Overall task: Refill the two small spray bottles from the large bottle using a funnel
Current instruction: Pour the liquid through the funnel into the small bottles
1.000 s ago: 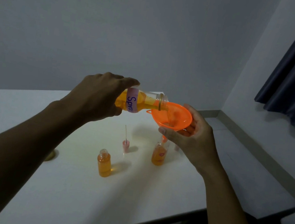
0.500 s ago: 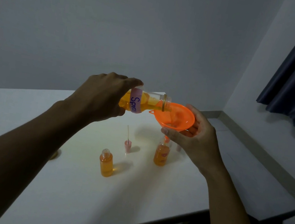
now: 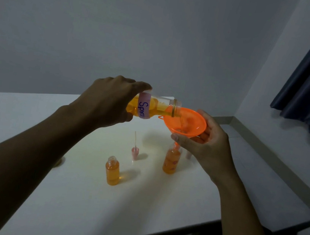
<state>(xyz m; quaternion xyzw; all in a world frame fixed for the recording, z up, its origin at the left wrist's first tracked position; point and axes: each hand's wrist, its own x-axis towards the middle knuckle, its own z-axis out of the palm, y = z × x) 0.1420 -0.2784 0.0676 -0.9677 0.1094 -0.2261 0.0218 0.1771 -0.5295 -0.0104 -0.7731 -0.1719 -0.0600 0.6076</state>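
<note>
Where it tilts over the funnel (image 3: 186, 121), large bottle's (image 3: 157, 107) "Spra" label.

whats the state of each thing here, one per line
large bottle: uncapped, tipped sideways in left hand, mouth over funnel
funnel: steadied by right hand, spout in right small bottle
right small bottle: upright, nearly full
left small bottle: upright, open, nearly full
spray top: off, standing on table

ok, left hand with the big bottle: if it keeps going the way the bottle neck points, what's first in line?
The orange funnel: the large bottle in the left hand already has its mouth over the rim. Behind that, the right hand cupping the funnel. Depth is hard to judge here.
</note>
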